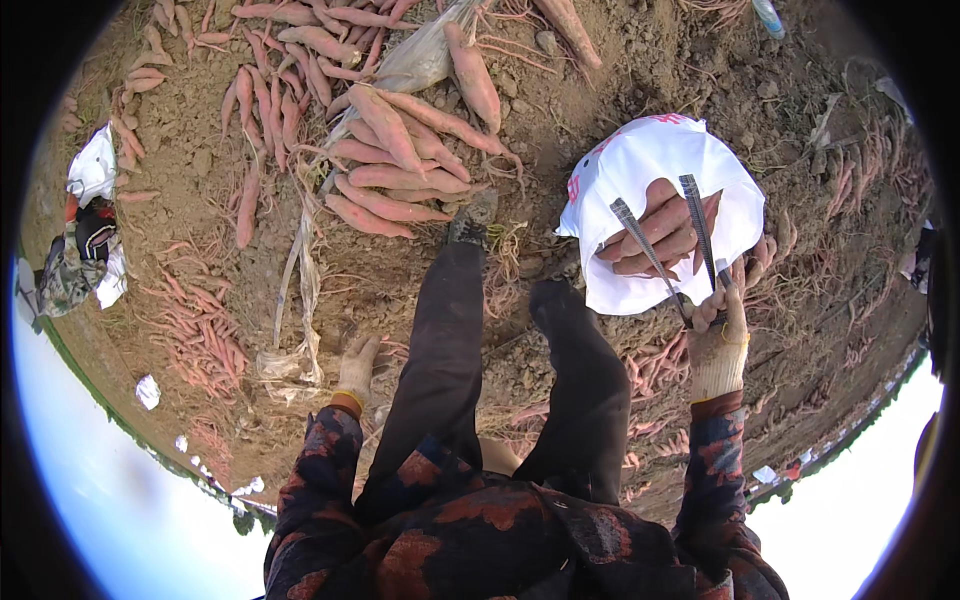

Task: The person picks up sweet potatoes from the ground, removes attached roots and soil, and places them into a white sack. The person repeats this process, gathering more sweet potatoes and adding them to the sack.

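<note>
My right hand [720,330], in a knitted work glove, grips the dark handle straps [697,225] of a white bag at the right. The white bag [622,289] gapes towards me, and sweet potatoes [664,229] lie inside it. My left hand [358,367], in a similar glove with a yellow cuff edge, hangs low beside my left leg, over the soil, holding nothing that I can see. Its fingers are partly blurred. A pile of sweet potatoes [405,176] lies on the ground ahead of my left foot.
More sweet potatoes [315,45] lie ahead at the left, and a heap of thin ones [199,330] farther left. Torn plastic film [307,300] runs along the soil. Another person [75,262] is at the far left beside white bags [94,165]. A plastic bottle [768,18] lies at the top right.
</note>
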Available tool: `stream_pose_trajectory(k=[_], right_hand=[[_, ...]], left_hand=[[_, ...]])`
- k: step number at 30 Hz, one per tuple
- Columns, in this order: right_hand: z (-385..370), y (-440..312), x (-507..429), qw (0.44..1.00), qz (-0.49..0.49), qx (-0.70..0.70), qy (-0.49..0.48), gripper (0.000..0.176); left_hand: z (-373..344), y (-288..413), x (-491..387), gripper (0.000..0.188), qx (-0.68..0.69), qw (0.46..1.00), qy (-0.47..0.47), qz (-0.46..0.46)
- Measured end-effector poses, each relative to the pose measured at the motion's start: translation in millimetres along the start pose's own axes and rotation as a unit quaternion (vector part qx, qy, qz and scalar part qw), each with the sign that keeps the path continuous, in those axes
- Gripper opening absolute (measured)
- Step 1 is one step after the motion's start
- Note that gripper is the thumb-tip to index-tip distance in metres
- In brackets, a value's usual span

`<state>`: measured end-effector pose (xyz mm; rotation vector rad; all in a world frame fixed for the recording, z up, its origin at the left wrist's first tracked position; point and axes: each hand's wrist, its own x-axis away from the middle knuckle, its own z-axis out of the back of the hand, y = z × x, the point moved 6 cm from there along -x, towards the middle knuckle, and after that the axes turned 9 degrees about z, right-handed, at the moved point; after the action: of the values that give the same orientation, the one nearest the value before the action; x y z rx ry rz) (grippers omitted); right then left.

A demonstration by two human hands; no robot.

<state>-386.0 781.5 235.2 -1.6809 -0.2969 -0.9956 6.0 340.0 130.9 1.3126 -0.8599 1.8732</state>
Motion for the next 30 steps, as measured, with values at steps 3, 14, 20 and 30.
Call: stream_pose_trajectory(k=[3,14,20,30], right_hand=[[-34,-20,-24,0.998,0.03,-0.005,-0.049,0.013],[-1,-32,-29,0.993,0.011,-0.106,-0.048,0.042],[4,6,-25,0.993,0.042,-0.046,-0.098,0.055],[16,124,69,0.554,0.172,0.766,-0.277,0.057]], left_hand=[[-8,-3,-5,0.038,-0.011,1.0,-0.012,0.0],[16,-191,58,0.037,-0.371,0.901,-0.145,0.173],[4,-145,14,0.036,-0.375,0.898,-0.153,0.173],[64,54,-143,0.04,-0.443,0.875,0.178,-0.079]])
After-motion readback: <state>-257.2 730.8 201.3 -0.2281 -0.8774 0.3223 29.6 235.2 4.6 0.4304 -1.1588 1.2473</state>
